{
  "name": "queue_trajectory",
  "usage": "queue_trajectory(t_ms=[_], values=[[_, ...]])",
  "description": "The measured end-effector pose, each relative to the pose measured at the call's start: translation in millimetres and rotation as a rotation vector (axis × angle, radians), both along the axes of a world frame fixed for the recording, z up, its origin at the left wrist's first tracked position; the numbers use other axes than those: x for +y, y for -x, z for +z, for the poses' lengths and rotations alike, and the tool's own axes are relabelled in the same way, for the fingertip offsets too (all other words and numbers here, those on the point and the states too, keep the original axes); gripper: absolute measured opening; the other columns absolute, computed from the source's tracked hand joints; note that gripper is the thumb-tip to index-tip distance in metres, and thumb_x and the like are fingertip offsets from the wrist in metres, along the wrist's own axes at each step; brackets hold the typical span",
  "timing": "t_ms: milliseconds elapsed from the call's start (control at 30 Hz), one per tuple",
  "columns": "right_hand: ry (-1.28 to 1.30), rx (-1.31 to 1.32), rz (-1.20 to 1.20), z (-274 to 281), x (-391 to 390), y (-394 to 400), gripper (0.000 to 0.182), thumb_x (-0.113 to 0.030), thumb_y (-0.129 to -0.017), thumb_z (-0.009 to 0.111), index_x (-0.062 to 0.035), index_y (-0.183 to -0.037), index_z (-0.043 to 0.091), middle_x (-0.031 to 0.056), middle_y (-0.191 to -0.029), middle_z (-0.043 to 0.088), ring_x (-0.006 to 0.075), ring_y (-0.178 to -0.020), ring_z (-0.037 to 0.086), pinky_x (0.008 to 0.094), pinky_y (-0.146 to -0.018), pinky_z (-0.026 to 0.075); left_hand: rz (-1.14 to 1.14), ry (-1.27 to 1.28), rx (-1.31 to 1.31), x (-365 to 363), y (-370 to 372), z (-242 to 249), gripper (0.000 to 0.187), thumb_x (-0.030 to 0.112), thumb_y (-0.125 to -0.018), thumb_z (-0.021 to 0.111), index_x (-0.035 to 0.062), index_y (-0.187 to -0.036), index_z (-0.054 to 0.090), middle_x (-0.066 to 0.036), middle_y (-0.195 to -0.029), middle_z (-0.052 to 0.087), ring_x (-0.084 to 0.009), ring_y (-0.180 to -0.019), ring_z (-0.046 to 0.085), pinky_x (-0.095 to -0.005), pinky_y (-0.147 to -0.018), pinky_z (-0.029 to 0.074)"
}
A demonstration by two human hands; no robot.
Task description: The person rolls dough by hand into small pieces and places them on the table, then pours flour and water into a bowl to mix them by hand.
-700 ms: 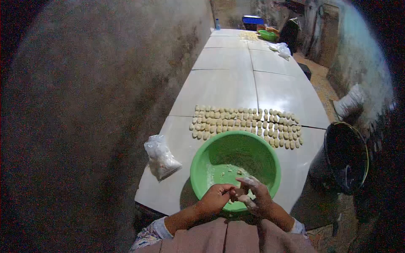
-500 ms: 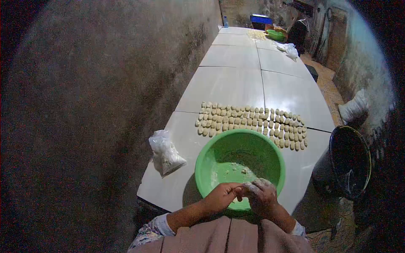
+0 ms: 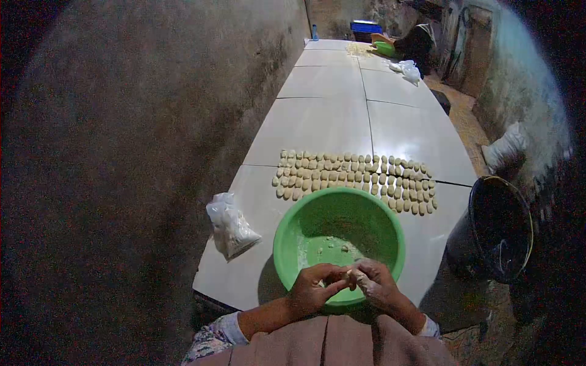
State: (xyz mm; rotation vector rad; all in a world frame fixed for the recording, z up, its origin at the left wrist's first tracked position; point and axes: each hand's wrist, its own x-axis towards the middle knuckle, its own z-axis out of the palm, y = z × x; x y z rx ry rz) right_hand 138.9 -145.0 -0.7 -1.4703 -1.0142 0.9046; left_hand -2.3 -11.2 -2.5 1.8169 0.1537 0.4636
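Note:
A green basin (image 3: 293,226) sits at the near end of the white tiled table (image 3: 317,122), with small dough crumbs and flour on its bottom. Over its near rim, my left hand (image 3: 314,288) is closed, its fingertips meeting those of my right hand (image 3: 377,285). My right hand, dusted white, is closed too. A small pale bit shows between the fingertips, too small to name. Beyond the basin lie rows of small oval dough pieces (image 3: 323,175).
A plastic bag of white powder (image 3: 231,229) lies left of the basin. To the right stands a black bucket (image 3: 500,229). A white sack (image 3: 506,148) leans by the right wall. At the far end are a person in dark clothes (image 3: 416,46) and another green basin (image 3: 384,49).
The whole view has shifted slightly, so the table appears further left. My fingers have changed position, with both hands still together. The person at the far end has leaned toward the table.

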Motion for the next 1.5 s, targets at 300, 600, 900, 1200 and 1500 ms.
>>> queue_trajectory(t_ms=[300,600,900,1200,1500], values=[[0.056,0.096,0.022,-4,1,3,0.024,-0.02,-0.094,0.052,-0.0022,-0.102,0.065,0.0057,-0.082,0.062,0.012,-0.067,0.058,0.0267,-0.063,0.049,0.049,0.045,0.123,-4,-2,8,0.012,0.01,-0.089,0.06,-0.0016,-0.091,0.059,-0.01,-0.08,0.064,-0.011,-0.07,0.06,-0.0267,-0.062,0.049],[0.079,0.339,-0.016,4,0,3,0.019,-0.014,-0.088,0.062,-0.0008,-0.1,0.065,0.0061,-0.084,0.065,0.0122,-0.075,0.059,0.027,-0.07,0.049,-0.04,0.07,-0.167,-2,-4,-8,0.01,0.009,-0.092,0.056,0.0034,-0.099,0.059,-0.007,-0.083,0.06,-0.0146,-0.075,0.058,-0.0289,-0.067,0.047],[-0.264,-0.555,-0.094,-12,5,14,0.022,-0.004,-0.074,0.068,-0.0026,-0.092,0.055,0.016,-0.084,0.057,0.0339,-0.07,0.059,0.0374,-0.065,0.048,-0.002,0.254,0.046,-8,0,-4,0.024,0.016,-0.09,0.061,0.0018,-0.103,0.048,-0.012,-0.096,0.062,-0.0154,-0.092,0.061,-0.0299,-0.082,0.05],[-0.267,-0.289,-0.089,5,5,11,0.049,-0.014,-0.076,0.074,-0.0048,-0.118,0.051,0.0099,-0.087,0.058,0.0209,-0.07,0.054,0.0332,-0.062,0.046,0.051,0.464,0.043,1,-8,-15,0.01,0.009,-0.092,0.056,0.0017,-0.097,0.051,-0.009,-0.087,0.064,-0.011,-0.08,0.06,-0.0269,-0.07,0.052],[-0.16,-0.35,-0.137,-15,1,2,0.025,-0.016,-0.08,0.059,-0.002,-0.1,0.058,0.0175,-0.089,0.06,0.0357,-0.084,0.061,0.0415,-0.074,0.048,-0.083,0.302,0.019,-3,-6,-14,0.028,0.011,-0.092,0.057,0.0068,-0.115,0.041,-0.009,-0.094,0.06,-0.0135,-0.085,0.058,-0.0292,-0.076,0.048]])
